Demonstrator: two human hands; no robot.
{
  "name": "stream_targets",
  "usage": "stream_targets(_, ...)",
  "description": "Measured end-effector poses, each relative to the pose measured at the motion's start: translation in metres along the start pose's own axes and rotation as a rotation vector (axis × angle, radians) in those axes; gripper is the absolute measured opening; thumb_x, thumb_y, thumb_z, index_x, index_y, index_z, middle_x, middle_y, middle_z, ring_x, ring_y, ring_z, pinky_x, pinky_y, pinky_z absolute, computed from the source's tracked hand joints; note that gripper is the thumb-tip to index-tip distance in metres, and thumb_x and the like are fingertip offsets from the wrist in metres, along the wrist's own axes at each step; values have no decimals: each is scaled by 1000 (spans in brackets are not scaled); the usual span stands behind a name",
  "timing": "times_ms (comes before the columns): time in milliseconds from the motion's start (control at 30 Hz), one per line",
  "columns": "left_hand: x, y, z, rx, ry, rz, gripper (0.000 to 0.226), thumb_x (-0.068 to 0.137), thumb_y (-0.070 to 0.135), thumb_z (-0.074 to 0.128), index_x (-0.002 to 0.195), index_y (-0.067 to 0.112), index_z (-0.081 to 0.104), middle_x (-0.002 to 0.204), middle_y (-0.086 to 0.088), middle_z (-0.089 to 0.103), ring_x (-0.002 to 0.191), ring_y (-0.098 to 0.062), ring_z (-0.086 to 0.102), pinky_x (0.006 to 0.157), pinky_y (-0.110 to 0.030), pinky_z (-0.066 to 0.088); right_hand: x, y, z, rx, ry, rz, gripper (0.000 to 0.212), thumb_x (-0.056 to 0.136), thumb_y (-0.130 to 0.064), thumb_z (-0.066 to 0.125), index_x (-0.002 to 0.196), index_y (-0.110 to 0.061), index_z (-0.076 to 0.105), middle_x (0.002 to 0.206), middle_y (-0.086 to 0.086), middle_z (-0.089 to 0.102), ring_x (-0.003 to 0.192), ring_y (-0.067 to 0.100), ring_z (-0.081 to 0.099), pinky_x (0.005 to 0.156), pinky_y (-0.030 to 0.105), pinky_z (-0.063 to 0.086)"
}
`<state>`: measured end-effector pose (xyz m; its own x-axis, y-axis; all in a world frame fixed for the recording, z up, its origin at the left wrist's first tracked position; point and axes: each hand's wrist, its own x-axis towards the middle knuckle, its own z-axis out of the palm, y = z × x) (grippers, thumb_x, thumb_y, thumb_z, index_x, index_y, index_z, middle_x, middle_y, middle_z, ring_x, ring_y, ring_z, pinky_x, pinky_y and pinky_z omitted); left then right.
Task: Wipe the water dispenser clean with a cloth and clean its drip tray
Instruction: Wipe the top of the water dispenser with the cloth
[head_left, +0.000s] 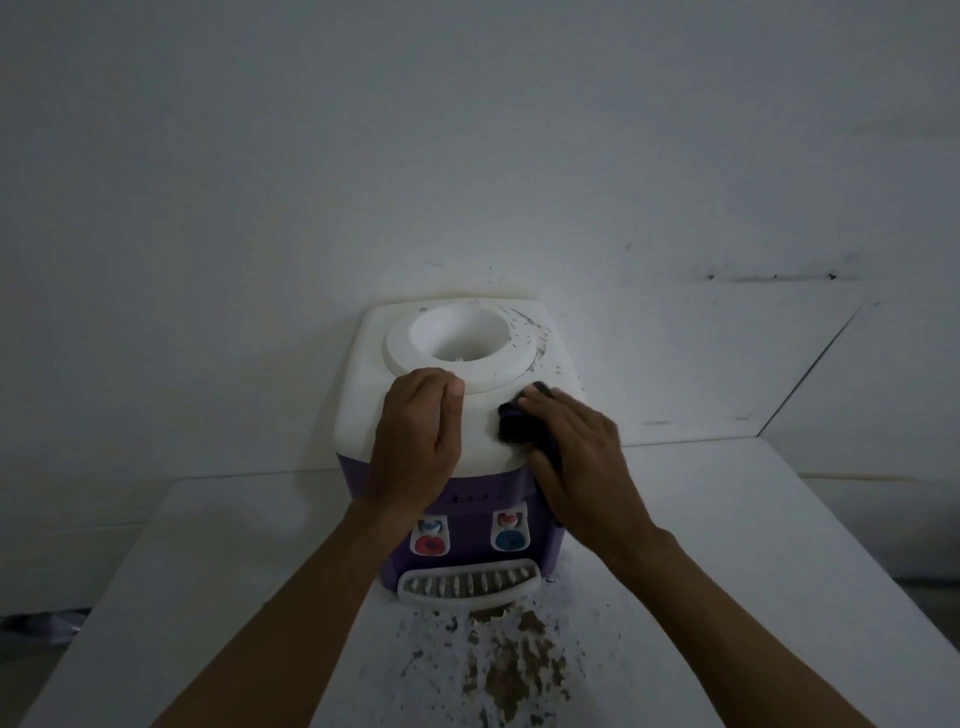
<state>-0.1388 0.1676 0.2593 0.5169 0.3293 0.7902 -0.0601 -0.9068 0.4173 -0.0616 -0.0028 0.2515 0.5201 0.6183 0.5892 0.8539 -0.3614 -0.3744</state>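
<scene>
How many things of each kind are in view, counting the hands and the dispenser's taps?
dispenser: 1
cloth: 1
drip tray: 1
taps: 2, one red, one blue
hands: 2
table: 1
Total: 8

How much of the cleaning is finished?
Not much yet, it seems. The white-and-purple plastic water dispenser looks clean on the left of its top. Right now the right hand presses a dark cloth on the top's front right, and the left hand rests beside it. To do: dark specks at the back right, the pale slotted drip tray, and the brown spill on the white table.
</scene>
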Motion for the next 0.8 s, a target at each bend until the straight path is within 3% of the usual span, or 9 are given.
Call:
stream_targets(100,1,4,2,-11,11,-36,30,101,19,42,90,1,63,87,-8,64,84,-19,55,78,-25,46,8,-6,3,5,-99,-96,50,90,-35,38,137,-20,47,144,-3,45,138,9,29,113,30,16)
stream_targets(300,-2,0,-2,-57,49,-98,36,101,22,38,95,0,65,91,-9,66,89,-18,57,84,-9,39,19,3,-1,-53,1,76,53,89,-39,31,135,-20,49,142,-2,48,134,17,38,109,31,20)
stream_targets(400,-4,0,-3,-68,51,-97,35,102,22,38,97,1,65,93,-9,66,90,-20,59,84,-15,43,16,-5,2,-19,-55,-18,53,89,-38,34,136,-18,48,144,0,46,137,16,34,110,29,16)
stream_targets(600,-5,8,-1,-162,136,-156,40,103,22,30,104,1,64,98,-10,66,94,-11,56,87,-10,41,36,-24,15,-58,-177,-208,51,91,-35,36,138,-18,46,145,3,45,138,23,35,109,37,23)
stream_targets(733,-5,6,0,-164,123,-136,39,104,22,30,107,1,63,100,-10,66,95,-17,59,88,-20,46,56,-28,14,-32,-139,-142,43,95,-30,44,136,-17,49,143,3,47,136,21,38,109,39,25)
stream_targets(800,-6,6,1,-153,124,-134,40,104,23,30,108,0,63,101,-9,65,96,-14,57,89,-15,43,62,-25,13,-34,-129,-74,42,96,-25,49,138,-19,47,147,0,43,138,16,34,110,39,24)
